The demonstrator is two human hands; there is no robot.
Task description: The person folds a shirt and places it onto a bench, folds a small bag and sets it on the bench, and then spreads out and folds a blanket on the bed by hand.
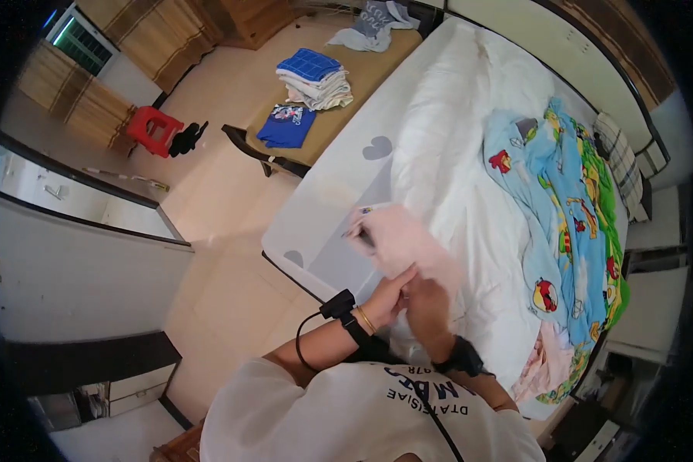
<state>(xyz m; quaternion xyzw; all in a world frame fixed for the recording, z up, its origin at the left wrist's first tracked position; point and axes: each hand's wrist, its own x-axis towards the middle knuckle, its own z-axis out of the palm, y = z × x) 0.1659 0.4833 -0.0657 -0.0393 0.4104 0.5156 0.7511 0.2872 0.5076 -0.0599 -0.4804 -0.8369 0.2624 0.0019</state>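
A light pink cloth (412,242), slightly blurred, hangs out over the edge of the bed from my two hands, which are close together in front of my chest. My left hand (390,296) is closed on the near edge of the cloth, with its thumb against it. Beside it on the right, my right hand (427,304) is smeared by motion and overlaps the cloth's lower edge; its fingers cannot be made out. Under and beyond the cloth lie the grey-white bed sheet (331,208) and a rumpled white quilt (454,138).
A blue cartoon blanket (539,223) lies on the bed's right side. Folded clothes (316,81) and a folded blue garment (287,125) sit on a brown bench (362,73) at the bed's left. A red stool (154,131) stands on the floor.
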